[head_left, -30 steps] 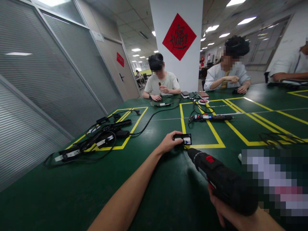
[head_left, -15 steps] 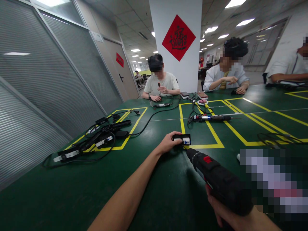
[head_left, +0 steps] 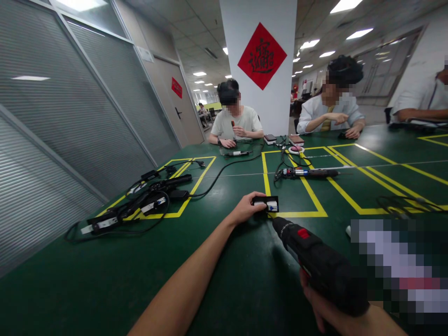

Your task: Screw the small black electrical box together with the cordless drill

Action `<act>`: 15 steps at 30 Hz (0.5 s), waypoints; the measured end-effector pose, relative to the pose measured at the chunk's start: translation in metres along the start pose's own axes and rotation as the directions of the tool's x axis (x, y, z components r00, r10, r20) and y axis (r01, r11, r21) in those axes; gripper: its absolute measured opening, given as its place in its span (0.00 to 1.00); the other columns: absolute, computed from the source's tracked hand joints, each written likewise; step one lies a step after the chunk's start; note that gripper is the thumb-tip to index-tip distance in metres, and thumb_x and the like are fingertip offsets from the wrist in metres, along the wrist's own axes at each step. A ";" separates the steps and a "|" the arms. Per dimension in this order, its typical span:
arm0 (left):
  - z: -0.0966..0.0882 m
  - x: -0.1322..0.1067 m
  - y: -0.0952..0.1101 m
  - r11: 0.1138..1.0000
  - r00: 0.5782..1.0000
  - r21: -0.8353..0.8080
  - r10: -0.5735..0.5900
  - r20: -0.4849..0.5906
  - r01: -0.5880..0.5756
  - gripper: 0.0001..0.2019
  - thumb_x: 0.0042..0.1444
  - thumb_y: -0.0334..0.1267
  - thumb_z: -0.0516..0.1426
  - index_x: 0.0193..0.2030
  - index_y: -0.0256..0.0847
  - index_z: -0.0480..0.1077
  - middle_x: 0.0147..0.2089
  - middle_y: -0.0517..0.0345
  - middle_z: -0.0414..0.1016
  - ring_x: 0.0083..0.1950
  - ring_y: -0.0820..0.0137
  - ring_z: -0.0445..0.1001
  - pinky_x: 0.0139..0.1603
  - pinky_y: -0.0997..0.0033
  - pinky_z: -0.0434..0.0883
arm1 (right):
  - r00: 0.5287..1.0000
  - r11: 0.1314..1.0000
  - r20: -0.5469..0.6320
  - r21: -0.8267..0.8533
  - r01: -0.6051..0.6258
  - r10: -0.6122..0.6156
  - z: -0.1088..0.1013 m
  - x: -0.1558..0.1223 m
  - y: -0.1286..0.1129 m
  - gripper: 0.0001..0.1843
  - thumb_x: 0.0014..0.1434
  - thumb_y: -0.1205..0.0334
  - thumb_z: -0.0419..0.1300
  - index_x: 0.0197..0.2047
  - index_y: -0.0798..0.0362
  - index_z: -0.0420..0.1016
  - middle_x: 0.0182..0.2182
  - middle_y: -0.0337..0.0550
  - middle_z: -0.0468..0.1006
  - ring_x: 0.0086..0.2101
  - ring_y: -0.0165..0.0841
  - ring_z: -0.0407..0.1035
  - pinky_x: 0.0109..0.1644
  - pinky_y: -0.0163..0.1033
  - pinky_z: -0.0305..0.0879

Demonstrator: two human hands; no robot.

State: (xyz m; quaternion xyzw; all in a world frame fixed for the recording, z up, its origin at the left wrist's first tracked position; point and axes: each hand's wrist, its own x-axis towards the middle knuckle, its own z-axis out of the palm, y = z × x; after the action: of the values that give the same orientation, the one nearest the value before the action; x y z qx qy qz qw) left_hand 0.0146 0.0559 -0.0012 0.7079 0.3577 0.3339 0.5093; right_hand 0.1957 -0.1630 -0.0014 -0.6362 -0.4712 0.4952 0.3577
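My left hand is closed on the left end of a small black box-like part with white pieces inside, on or just above the green table. In my right hand is a black cordless drill with a red switch on top. The drill's chuck points away from me, toward the near side of the black part. Whether the bit touches the part cannot be made out. Most of my right hand is hidden beneath the drill body.
Black tools with cables lie at the left. A corded pen-shaped tool lies beyond my hands, inside yellow tape lines. One person sits across the green table, with others to the right. A blurred-out patch covers the right side.
The whole view has shifted slightly. Both hands, the black part and the drill keep nearly the same places relative to each other.
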 end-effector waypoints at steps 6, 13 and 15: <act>0.000 -0.001 0.004 1.000 1.000 -0.030 0.008 0.011 -0.008 0.23 0.48 0.38 0.59 0.51 0.36 0.63 0.45 0.50 0.72 0.42 0.70 0.72 0.43 0.70 0.68 | 0.990 0.994 0.089 -0.010 0.112 -0.111 -0.008 -0.003 -0.008 0.07 0.48 0.58 0.55 0.30 0.51 0.61 0.19 0.33 0.71 0.11 0.26 0.64 0.12 0.31 0.59; 0.001 -0.003 0.008 1.000 1.000 -0.030 -0.002 -0.004 0.001 0.22 0.47 0.37 0.59 0.51 0.35 0.64 0.45 0.49 0.72 0.42 0.69 0.72 0.44 0.69 0.68 | 0.996 0.997 0.046 0.004 0.078 -0.079 -0.005 -0.003 -0.007 0.08 0.48 0.59 0.57 0.32 0.51 0.65 0.18 0.33 0.72 0.10 0.27 0.64 0.11 0.31 0.59; 0.001 -0.003 0.009 0.999 1.000 -0.043 -0.001 0.003 0.001 0.22 0.47 0.37 0.59 0.51 0.35 0.64 0.45 0.49 0.72 0.42 0.69 0.72 0.44 0.69 0.68 | 0.998 0.999 0.039 -0.001 0.054 -0.054 -0.004 -0.002 -0.005 0.07 0.48 0.59 0.57 0.33 0.50 0.66 0.18 0.34 0.72 0.10 0.28 0.64 0.10 0.32 0.58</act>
State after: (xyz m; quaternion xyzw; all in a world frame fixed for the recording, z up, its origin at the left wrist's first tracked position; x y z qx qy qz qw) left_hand 0.0156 0.0505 0.0072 0.6971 0.3500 0.3403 0.5251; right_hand 0.1984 -0.1634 0.0052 -0.6137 -0.4956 0.4974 0.3610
